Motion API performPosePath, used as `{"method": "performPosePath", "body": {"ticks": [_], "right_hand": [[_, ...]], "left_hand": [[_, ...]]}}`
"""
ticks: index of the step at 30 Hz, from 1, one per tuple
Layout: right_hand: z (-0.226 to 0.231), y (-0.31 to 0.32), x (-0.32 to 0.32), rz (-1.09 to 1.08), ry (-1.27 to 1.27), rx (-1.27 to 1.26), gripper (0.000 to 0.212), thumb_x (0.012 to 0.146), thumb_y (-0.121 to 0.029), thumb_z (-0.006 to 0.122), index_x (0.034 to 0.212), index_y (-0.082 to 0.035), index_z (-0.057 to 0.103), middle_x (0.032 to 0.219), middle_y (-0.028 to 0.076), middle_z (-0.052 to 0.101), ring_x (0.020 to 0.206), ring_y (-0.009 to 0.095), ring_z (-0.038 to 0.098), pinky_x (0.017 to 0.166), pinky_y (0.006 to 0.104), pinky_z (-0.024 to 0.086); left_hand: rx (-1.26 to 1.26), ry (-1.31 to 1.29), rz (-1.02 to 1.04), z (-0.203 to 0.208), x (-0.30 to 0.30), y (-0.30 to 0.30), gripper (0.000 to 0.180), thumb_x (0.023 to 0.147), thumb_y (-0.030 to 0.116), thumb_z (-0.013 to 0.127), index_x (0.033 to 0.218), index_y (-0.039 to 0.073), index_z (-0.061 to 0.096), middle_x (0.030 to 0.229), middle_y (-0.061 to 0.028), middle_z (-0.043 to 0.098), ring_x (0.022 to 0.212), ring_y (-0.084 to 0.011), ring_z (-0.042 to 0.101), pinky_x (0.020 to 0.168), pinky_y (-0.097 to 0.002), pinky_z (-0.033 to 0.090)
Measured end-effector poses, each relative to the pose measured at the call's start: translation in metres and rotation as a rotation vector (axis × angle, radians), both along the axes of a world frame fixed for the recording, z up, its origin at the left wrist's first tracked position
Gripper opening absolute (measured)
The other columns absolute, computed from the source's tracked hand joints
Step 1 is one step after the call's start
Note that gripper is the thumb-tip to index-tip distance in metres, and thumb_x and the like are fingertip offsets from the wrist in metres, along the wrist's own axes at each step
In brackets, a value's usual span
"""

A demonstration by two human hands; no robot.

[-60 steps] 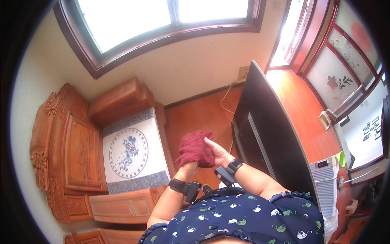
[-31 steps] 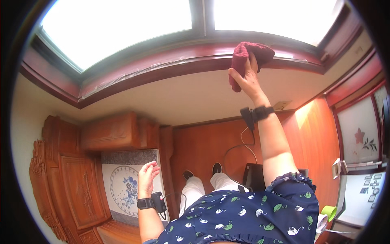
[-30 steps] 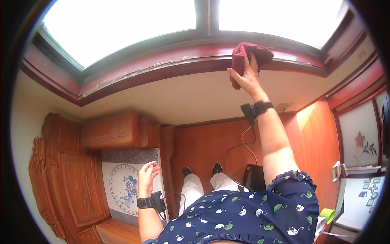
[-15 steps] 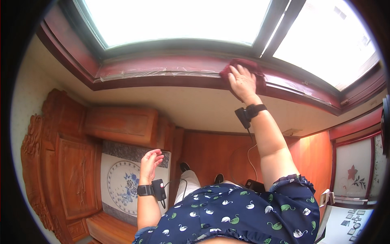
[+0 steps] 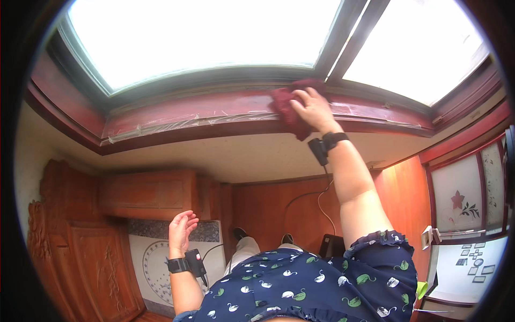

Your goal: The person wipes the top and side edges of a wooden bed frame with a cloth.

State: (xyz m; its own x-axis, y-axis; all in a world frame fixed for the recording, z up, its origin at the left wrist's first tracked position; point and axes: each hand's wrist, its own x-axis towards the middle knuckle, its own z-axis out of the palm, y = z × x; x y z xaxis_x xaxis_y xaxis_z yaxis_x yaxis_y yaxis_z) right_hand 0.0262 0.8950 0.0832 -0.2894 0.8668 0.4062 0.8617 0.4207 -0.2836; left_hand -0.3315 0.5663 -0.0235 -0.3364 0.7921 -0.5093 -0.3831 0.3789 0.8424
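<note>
On the window sill (image 5: 182, 114), the dark red cloth (image 5: 287, 110) lies beneath my right hand (image 5: 315, 109), whose grip I cannot tell, while my left hand (image 5: 182, 231), empty and loosely opened, hangs below the sill.

The dark red window sill (image 5: 214, 102) is carrying the maroon cloth (image 5: 287, 110) under my right hand (image 5: 314, 110), and part of the cloth is hanging past its front edge. Clear film (image 5: 166, 125) is running along that edge. My shoes (image 5: 288, 238) are standing on the reddish-brown floor (image 5: 260, 206).
</note>
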Motion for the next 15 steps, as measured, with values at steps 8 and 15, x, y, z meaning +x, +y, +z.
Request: {"method": "performPosePath", "body": {"ticks": [8, 15], "right_hand": [[-0.013, 0.032, 0.114, -0.625, -0.147, -0.170, 0.045, 0.082, -0.042, 0.042, 0.119, -0.018, 0.051, 0.120, 0.012, 0.047, 0.115, 0.027, 0.042, 0.091, 0.0477, 0.036], [-0.012, -0.011, -0.063, -0.016, -0.184, 0.092, 0.040, 0.081, -0.035, 0.048, 0.116, -0.015, 0.052, 0.119, 0.011, 0.048, 0.114, 0.025, 0.042, 0.089, 0.0450, 0.035]], "left_hand": [[-0.038, -0.009, 0.111, -0.013, -0.009, -0.029, 0.020, 0.089, 0.013, 0.046, 0.103, 0.000, 0.055, 0.092, -0.0110, 0.060, 0.080, -0.0188, 0.061, 0.068, -0.0272, 0.051], [-0.045, -0.040, 0.139, -0.016, -0.019, -0.031, 0.022, 0.089, 0.015, 0.047, 0.104, 0.001, 0.055, 0.093, -0.0105, 0.060, 0.081, -0.0188, 0.061, 0.071, -0.0278, 0.050]]}}
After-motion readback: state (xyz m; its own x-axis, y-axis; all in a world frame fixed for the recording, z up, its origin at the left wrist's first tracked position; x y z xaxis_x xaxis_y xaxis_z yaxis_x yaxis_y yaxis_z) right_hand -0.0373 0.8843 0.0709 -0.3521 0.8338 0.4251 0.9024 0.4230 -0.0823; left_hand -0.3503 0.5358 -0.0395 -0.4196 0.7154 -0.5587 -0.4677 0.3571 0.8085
